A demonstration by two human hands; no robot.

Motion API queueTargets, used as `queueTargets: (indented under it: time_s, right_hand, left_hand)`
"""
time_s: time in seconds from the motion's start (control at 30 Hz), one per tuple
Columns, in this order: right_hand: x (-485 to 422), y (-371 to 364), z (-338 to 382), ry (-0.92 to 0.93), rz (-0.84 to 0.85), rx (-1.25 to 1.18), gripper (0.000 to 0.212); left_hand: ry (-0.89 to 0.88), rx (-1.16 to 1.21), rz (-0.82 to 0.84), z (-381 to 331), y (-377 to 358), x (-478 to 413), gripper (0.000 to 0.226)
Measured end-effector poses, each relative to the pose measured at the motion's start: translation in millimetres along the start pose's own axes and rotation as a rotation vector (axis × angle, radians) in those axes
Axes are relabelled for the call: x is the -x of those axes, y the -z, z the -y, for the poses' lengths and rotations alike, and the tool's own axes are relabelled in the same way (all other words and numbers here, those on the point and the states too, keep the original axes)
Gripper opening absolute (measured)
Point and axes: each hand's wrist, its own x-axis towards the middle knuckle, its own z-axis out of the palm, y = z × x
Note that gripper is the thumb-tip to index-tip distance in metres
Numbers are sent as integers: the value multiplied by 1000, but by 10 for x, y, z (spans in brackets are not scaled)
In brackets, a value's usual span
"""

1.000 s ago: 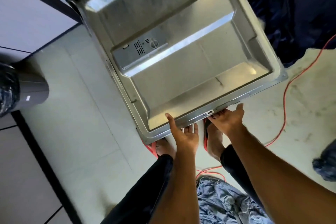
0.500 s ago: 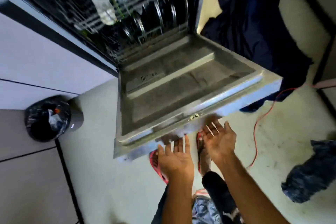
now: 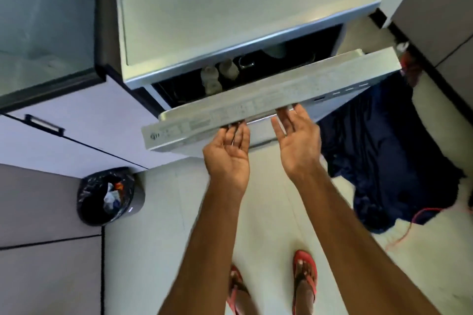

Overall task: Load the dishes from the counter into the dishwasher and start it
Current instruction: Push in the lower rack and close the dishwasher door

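**Dishwasher door** (image 3: 271, 102): standing almost upright and leaning outward, with a narrow gap showing between its top edge and the dishwasher body (image 3: 230, 7). The control strip along that edge is facing up, and its markings are too blurred to read.

**Dishes:** pale bottles (image 3: 217, 74) and a dark round-rimmed vessel (image 3: 247, 61) are showing through the gap, sitting inside the machine.

**Left hand** (image 3: 227, 158): reaching forward palm up. Its fingers (image 3: 238, 135) are lying straight and close together, with the tips touching the lip under the control strip, left of the door's middle.

**Right hand** (image 3: 298, 146): reaching forward palm up, just beside the left. Its fingers (image 3: 284, 120) are lying straight and slightly spread, with the tips meeting the same lip near the middle. The thumb is standing free. Neither hand is curling round anything.

**Surroundings:**
- A bin (image 3: 110, 197) lined with a black bag is sitting on the floor (image 3: 163, 212) left of the door, against the cabinets.
- A dark blue cloth (image 3: 384, 151) is lying on the floor to the right.
- A red cord (image 3: 419, 215) is trailing at the cloth's lower edge.
- Feet in red sandals (image 3: 305, 276) are standing below the arms.
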Motion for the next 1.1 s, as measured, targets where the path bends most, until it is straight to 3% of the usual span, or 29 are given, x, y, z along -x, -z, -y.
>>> queueTargets:
  time_s: [0.17,0.23,0.4,0.53,0.63,0.73,0.8,0.93,1.1]
  right_hand:
    - [-734,-779,154,55,-10,45,45]
    - [-975,-1001,183,56,10,37,54]
    - [-1109,-1068,115,102,20,107,63]
    - [-1101,-990,87,108,8,135,60]
    - [-936,-1135,86,78,-85,203,48]
    - [-595,-1487,51,90,-186,357,14]
    - [-335,-1758,29,155,-167,449,13]
    - [181,-2324,119,206,-26,636,22]
    - [408,-3066,324,277,118,940,33]
  left_hand:
    - [-45,-78,36,-379,-628,-504,42]
    - [-37,-111,22,-493,-836,-716,34]
    - [-75,-311,-75,-504,-1011,-855,31]
    - [-41,-374,44,-537,-885,-817,42]
    - [33,-588,68,-628,-833,-850,43]
    - [51,-1018,-70,-860,-923,-808,20]
    - [59,-1125,-51,-1100,-952,-727,19]
    - [-166,-1340,135,-1765,-1036,-335,18]
    - [-425,-1439,86,-2613,-1460,53,23]
